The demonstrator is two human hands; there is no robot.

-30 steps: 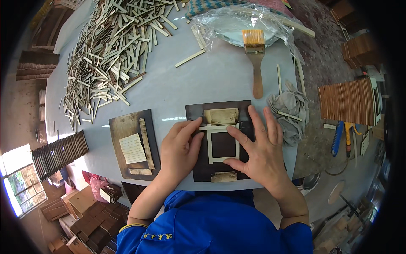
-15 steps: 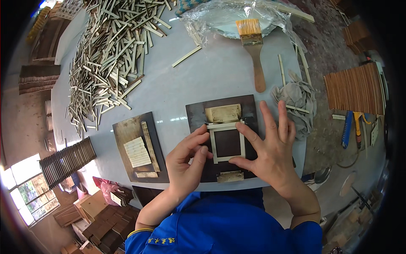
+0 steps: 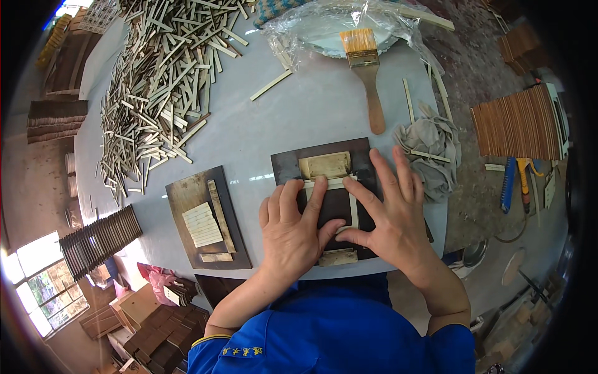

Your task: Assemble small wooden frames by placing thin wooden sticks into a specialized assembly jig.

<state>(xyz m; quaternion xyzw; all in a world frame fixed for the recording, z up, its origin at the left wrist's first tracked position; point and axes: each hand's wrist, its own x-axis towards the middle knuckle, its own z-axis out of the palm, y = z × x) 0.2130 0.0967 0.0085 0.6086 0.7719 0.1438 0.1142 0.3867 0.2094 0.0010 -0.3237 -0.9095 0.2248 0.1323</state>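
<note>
A small square frame of pale wooden strips [image 3: 355,209] lies on a dark board [image 3: 286,163] in front of me. My left hand [image 3: 289,234] covers the frame's left side, its fingers apart. Its index fingertip touches the top strip and its thumb reaches the lower edge, near my right thumb. My right hand [image 3: 395,224] is spread open, index fingertip at the top right corner and thumb at the lower right corner. Pale wooden blocks are on the board, one above the frame [image 3: 325,165] and a smaller one below it [image 3: 337,257].
To the left, another board [image 3: 176,198] bears a patch of pale strips [image 3: 202,224]. Loose strips [image 3: 165,81] form a heap farther off. A brush [image 3: 372,93] leans on a plastic-covered basin [image 3: 317,38]. A grey cloth [image 3: 436,140] lies at right. Stacked brown slats [image 3: 517,121] stand beyond.
My left hand has turned and moved right over the frame's left side, its fingers unfolding onto it. My right hand stays at the right side. The whole view has shifted slightly.
</note>
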